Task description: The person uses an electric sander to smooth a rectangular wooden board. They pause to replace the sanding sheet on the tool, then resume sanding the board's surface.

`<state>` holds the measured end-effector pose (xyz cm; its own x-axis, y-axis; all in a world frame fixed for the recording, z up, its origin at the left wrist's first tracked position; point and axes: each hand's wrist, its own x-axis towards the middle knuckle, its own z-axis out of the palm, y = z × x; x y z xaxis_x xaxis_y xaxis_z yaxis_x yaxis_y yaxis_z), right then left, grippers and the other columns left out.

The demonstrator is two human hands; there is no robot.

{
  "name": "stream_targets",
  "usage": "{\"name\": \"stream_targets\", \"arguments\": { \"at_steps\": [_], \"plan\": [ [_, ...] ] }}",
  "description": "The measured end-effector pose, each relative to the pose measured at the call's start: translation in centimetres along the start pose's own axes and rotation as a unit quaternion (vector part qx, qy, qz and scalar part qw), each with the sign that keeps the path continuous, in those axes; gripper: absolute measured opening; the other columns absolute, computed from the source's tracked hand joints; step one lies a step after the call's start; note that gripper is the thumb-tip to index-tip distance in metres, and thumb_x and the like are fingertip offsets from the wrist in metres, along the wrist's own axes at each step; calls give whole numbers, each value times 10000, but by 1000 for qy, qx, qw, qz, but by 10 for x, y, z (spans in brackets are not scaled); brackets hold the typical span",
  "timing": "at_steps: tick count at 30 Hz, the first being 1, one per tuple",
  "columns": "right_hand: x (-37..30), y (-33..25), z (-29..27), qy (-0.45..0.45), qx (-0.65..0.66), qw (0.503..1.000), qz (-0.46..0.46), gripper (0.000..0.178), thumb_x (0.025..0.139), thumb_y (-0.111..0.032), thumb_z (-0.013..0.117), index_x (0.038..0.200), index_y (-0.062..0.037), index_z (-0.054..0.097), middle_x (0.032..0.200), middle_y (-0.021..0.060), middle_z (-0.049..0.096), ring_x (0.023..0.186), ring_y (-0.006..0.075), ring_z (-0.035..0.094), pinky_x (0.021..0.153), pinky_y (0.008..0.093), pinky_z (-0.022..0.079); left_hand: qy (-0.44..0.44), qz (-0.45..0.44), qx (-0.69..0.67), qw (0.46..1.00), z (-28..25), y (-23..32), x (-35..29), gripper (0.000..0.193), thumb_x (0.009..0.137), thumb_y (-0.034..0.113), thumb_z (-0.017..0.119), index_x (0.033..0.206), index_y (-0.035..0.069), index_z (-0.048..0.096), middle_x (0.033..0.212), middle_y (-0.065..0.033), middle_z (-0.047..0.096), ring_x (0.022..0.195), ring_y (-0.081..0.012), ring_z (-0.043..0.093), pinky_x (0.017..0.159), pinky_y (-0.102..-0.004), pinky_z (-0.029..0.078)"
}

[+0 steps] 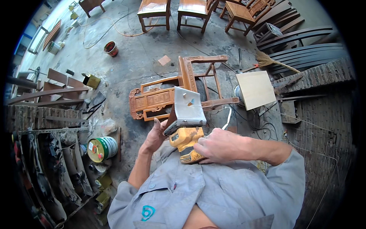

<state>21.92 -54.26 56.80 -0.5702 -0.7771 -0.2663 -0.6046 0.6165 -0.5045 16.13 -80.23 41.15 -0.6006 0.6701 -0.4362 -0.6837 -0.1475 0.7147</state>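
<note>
Close in front of my body is a worn yellow and black power sander (187, 139) with a dark pad. A curled sheet of sandpaper (188, 107) stands up at its far end; its pale grey back faces up, with a small torn patch in it. My right hand (217, 145) is closed round the right side of the sander's body. At the left of the pad, my left hand (154, 135) grips the sheet's brown edge, thumb up, its fingertips partly hidden. Just beyond lies a carved wooden chair (154, 100) on the floor, partly covered by the sheet.
More wooden chairs (154, 9) stand at the far side. A red-brown bucket (111, 49) and a square of paper (164, 60) are on the concrete. A green-white paint pail (102, 149) stands left; a pale board (256, 90), cables (267, 131) and a broom (268, 59) lie right.
</note>
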Motion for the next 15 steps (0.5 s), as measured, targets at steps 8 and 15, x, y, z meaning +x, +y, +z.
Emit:
{"name": "stream_targets", "arguments": {
  "at_steps": [8,15],
  "plan": [
    [-33,7,6,42,141,989,21,353,906,-313,737,1019,-5,605,919,157,686,830,341,722,695,413,575,-32,-5,273,961,43,29,8,586,869,399,774,1253,-35,683,1119,-47,710,1006,-130,611,884,-297,503],
    [-81,65,58,335,479,780,222,147,1014,-124,641,1103,-6,644,980,96,711,872,150,699,766,323,572,62,24,205,977,77,5,3,499,847,333,771,1176,-40,726,994,-50,712,908,-132,620,815,-308,509]
  ]
}}
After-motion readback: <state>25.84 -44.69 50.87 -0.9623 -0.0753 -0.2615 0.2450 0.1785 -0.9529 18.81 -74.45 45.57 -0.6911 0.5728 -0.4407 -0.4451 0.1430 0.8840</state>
